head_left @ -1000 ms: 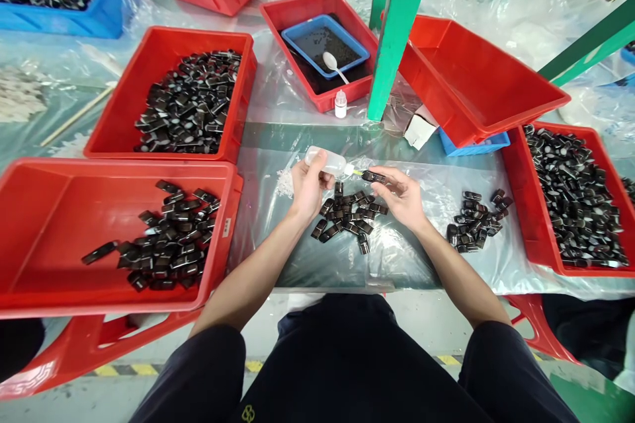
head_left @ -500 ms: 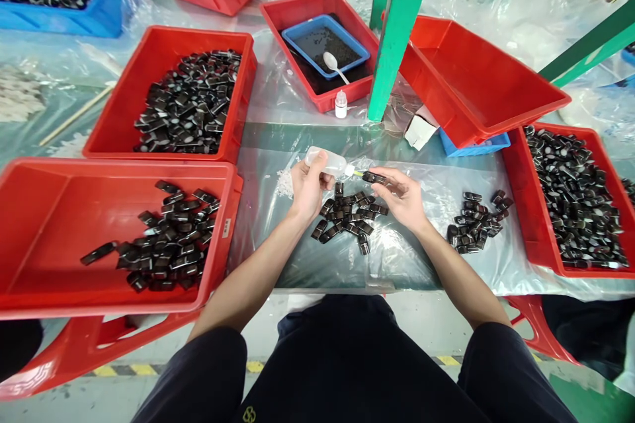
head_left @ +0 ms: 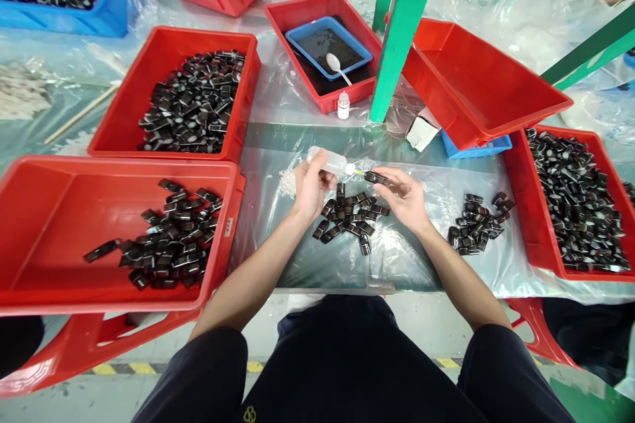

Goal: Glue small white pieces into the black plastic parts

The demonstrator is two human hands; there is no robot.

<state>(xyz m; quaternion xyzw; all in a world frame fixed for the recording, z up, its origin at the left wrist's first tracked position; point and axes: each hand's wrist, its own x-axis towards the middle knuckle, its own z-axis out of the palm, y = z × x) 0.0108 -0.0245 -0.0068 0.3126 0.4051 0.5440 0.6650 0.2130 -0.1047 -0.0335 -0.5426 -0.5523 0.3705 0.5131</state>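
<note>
My left hand (head_left: 310, 186) is closed round a translucent squeeze bottle (head_left: 331, 162) with a white cap and a thin yellow-green nozzle. The bottle lies nearly level, its nozzle pointing right at the end of a small black glossy part (head_left: 377, 178). That part is pinched between the thumb and fingers of my right hand (head_left: 404, 197). Whether nozzle and part touch is too small to tell. Below my hands a loose pile of similar black parts (head_left: 350, 215) lies on the plastic-covered table. A second small pile (head_left: 479, 221) is to the right of my right forearm.
Red bins with black parts (head_left: 198, 102) stand to the left, another red bin (head_left: 540, 225) to the right. An empty red bin (head_left: 476, 79) rests tilted at the back right. A green post (head_left: 404, 33) rises beyond my hands, near a small white bottle (head_left: 343, 106) and a blue tray (head_left: 367, 46).
The whole view has shifted very slightly. Both hands keep their holds, with the nozzle still at the end of the black part.
</note>
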